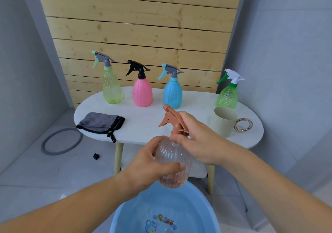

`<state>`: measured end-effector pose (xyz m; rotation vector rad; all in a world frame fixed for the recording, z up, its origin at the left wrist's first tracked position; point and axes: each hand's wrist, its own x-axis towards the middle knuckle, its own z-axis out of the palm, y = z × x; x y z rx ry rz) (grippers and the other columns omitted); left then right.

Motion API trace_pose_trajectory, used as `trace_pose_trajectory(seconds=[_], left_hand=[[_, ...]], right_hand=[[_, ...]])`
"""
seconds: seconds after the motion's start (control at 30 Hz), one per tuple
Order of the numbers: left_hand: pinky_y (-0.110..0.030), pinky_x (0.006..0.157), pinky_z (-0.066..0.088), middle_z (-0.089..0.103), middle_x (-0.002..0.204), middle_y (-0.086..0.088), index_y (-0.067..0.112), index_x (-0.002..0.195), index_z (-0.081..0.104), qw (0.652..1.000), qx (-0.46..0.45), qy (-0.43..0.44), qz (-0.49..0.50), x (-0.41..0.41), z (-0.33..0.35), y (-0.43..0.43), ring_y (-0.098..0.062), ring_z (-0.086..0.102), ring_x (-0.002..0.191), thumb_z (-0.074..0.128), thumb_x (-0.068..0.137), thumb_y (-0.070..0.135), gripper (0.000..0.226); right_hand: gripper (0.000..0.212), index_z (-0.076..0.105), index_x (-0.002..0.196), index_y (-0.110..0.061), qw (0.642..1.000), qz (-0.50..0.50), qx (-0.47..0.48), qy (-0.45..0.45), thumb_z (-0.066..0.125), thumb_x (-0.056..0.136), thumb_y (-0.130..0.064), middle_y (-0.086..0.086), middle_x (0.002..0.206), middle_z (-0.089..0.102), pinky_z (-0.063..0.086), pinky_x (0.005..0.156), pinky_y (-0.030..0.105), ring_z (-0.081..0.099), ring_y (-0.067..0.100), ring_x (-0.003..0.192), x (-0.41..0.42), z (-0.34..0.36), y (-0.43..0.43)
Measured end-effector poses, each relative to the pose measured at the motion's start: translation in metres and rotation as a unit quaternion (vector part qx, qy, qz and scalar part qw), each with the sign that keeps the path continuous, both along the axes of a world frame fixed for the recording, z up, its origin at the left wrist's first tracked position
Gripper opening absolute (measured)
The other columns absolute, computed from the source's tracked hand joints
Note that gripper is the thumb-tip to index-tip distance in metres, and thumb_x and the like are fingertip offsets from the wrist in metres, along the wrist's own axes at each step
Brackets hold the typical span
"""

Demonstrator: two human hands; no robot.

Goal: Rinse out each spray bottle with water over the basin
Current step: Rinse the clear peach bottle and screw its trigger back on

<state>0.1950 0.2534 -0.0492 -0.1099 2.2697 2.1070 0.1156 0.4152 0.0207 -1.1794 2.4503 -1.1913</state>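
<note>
I hold a clear ribbed spray bottle [172, 171] with a brown trigger head [170, 119] upright above the blue basin [129, 213]. My left hand [152, 166] grips the bottle's body. My right hand [195, 139] grips the neck and trigger head. A little liquid sits at the bottle's bottom. On the white table [143, 125] behind stand a yellow-green bottle [111, 89], a pink bottle [142, 92], a blue bottle [172, 94] and a green bottle [228, 96] with a white head.
A beige mug [223, 121] with a ring handle stands at the table's right. A folded grey cloth [100, 121] lies at its left. A grey ring [62, 141] and a small black cube [96, 156] lie on the floor. Wooden slats back the table.
</note>
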Motion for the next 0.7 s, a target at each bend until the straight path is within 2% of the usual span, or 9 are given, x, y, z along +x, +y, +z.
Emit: trace_pose_trajectory(seconds=[0.07,0.17,0.23,0.3,0.43,0.5,0.6,0.7], left_hand=[[-0.031,0.09,0.062,0.076,0.11,0.006,0.032,0.122,0.065,1.0,-0.007,0.002,0.001,-0.001,0.0,0.0,-0.009,0.073,0.103,0.092,0.069,0.014,0.062],[-0.033,0.092,0.062,0.075,0.11,0.008,0.035,0.122,0.065,1.0,-0.02,0.009,0.009,-0.002,0.0,-0.001,-0.007,0.071,0.104,0.093,0.066,0.02,0.064],[-0.032,0.091,0.062,0.075,0.11,0.009,0.036,0.122,0.065,1.0,-0.02,0.011,0.008,-0.002,0.001,-0.001,-0.006,0.071,0.104,0.093,0.066,0.023,0.064],[-0.03,0.088,0.062,0.075,0.109,0.009,0.036,0.122,0.064,1.0,-0.016,0.009,0.009,-0.002,0.001,0.0,-0.004,0.071,0.103,0.094,0.07,0.018,0.063],[-0.024,0.083,0.061,0.075,0.11,0.008,0.034,0.123,0.063,1.0,-0.009,0.009,0.011,-0.002,0.001,-0.002,-0.003,0.071,0.103,0.094,0.072,0.013,0.063],[-0.026,0.084,0.061,0.075,0.109,0.007,0.034,0.123,0.064,1.0,-0.005,0.006,0.01,-0.001,0.0,-0.001,-0.004,0.071,0.102,0.095,0.068,0.017,0.065],[-0.029,0.087,0.062,0.076,0.109,0.006,0.033,0.123,0.064,1.0,0.0,0.005,0.012,-0.002,-0.001,-0.002,-0.007,0.072,0.103,0.094,0.067,0.017,0.065],[-0.031,0.088,0.062,0.076,0.109,0.005,0.032,0.123,0.064,1.0,0.002,0.007,0.012,-0.003,-0.002,-0.002,-0.009,0.072,0.104,0.094,0.072,0.013,0.063]], right_hand=[[0.04,0.04,0.117,-0.051,1.0,0.003,0.013,0.013,0.057,0.096,-0.022,-0.013,0.092,0.05,0.045,0.086,0.026,0.051,0.009,0.091,0.0,-0.002,0.0],[0.038,0.046,0.121,-0.037,1.0,-0.02,0.003,-0.013,0.063,0.093,-0.019,-0.011,0.088,0.052,0.047,0.088,0.03,0.055,0.01,0.091,0.0,0.003,0.003],[0.06,0.038,0.138,-0.039,0.999,-0.031,-0.014,-0.035,0.066,0.091,-0.013,-0.003,0.094,0.058,0.048,0.093,0.027,0.061,0.0,0.097,-0.001,0.008,0.005],[0.078,0.025,0.146,-0.05,1.0,-0.01,-0.003,-0.021,0.063,0.092,-0.007,0.003,0.098,0.058,0.048,0.097,0.027,0.061,0.002,0.108,0.0,0.013,0.006],[0.068,0.029,0.144,-0.05,0.999,0.028,0.028,0.009,0.051,0.097,-0.006,-0.004,0.11,0.057,0.048,0.096,0.028,0.054,0.005,0.119,0.005,0.014,0.004],[0.06,0.03,0.142,-0.049,1.0,0.029,0.01,0.004,0.045,0.099,-0.009,-0.003,0.116,0.055,0.049,0.098,0.034,0.055,0.009,0.116,0.005,0.013,0.002],[0.064,0.028,0.143,-0.049,1.0,0.022,0.006,0.015,0.044,0.097,-0.007,-0.001,0.104,0.053,0.048,0.097,0.041,0.057,0.018,0.103,0.005,0.01,0.002],[0.067,0.022,0.145,-0.049,0.999,0.013,0.02,0.043,0.051,0.097,-0.012,-0.005,0.096,0.049,0.047,0.097,0.043,0.052,0.017,0.098,0.004,0.004,0.001]])
